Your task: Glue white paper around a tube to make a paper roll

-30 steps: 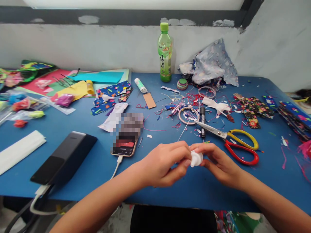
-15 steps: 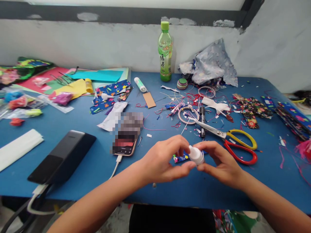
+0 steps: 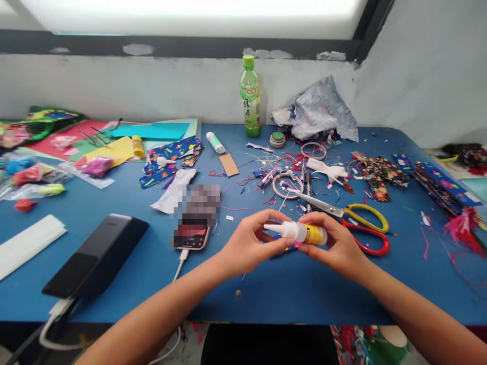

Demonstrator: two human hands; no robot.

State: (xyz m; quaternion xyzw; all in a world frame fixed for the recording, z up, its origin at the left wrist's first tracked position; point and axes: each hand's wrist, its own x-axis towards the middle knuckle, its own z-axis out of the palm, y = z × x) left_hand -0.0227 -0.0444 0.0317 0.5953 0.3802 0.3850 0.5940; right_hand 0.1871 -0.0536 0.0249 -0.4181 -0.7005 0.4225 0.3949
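Observation:
A small glue bottle (image 3: 312, 234) with a yellow label and a white pointed nozzle lies sideways between my two hands, above the table. My left hand (image 3: 254, 237) pinches it around the white cap, with the tip pointing left. The fingers of my right hand (image 3: 335, 241) are closed on the labelled body. Beneath the hands, a strip of blue patterned fabric (image 3: 279, 248) is partly hidden. Scissors (image 3: 344, 212) with one yellow and one red handle lie open just beyond my right hand, across a black marker (image 3: 308, 190).
A phone (image 3: 194, 233) on a cable and a black power bank (image 3: 97, 253) lie to the left. Thread scraps surround a ring (image 3: 288, 185) in the middle. A green tea bottle (image 3: 250, 96) stands at the back, near crumpled grey fabric (image 3: 321, 109). Patterned fabric (image 3: 388, 175) lies right.
The glue bottle has turned from pointing toward me to lying sideways, its nozzle leftward and yellow label showing. Both hands stay on it. The camera view has tilted up slightly.

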